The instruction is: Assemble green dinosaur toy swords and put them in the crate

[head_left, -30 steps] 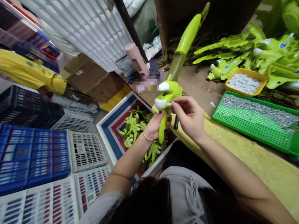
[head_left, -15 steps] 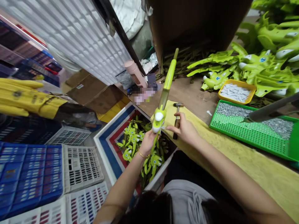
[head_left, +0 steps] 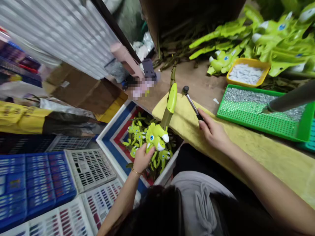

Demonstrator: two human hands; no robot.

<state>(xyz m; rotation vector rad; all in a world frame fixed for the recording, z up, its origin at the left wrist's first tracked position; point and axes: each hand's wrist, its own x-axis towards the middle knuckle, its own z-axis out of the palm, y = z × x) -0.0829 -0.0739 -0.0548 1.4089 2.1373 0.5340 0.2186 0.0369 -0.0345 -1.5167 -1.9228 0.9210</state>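
My left hand (head_left: 143,159) is closed on the lower end of a lime-green plastic dinosaur toy (head_left: 155,137) with a white-horned head and a blue eye. The toy's green and olive length slants up toward the yellow cloth (head_left: 167,111) on the bench. A hammer (head_left: 193,103) with a metal shaft and dark grip is in my right hand (head_left: 215,132), its head pointing away from me above the cloth. Below my left hand stands a bin (head_left: 118,131) lined with red, white and blue sheeting, with many similar green toys (head_left: 137,134) in it.
At the right are a green perforated tray (head_left: 248,111) of small metal pieces, a yellow dish (head_left: 264,73) of white parts and a heap of green toy parts (head_left: 283,42). A grey pole (head_left: 292,98) slants over the tray. Plastic crates (head_left: 91,170) stand at the left.
My right hand has taken up the hammer from the cloth and moved right with it. My left hand has shifted left and lowered the toy, turning its head sideways.
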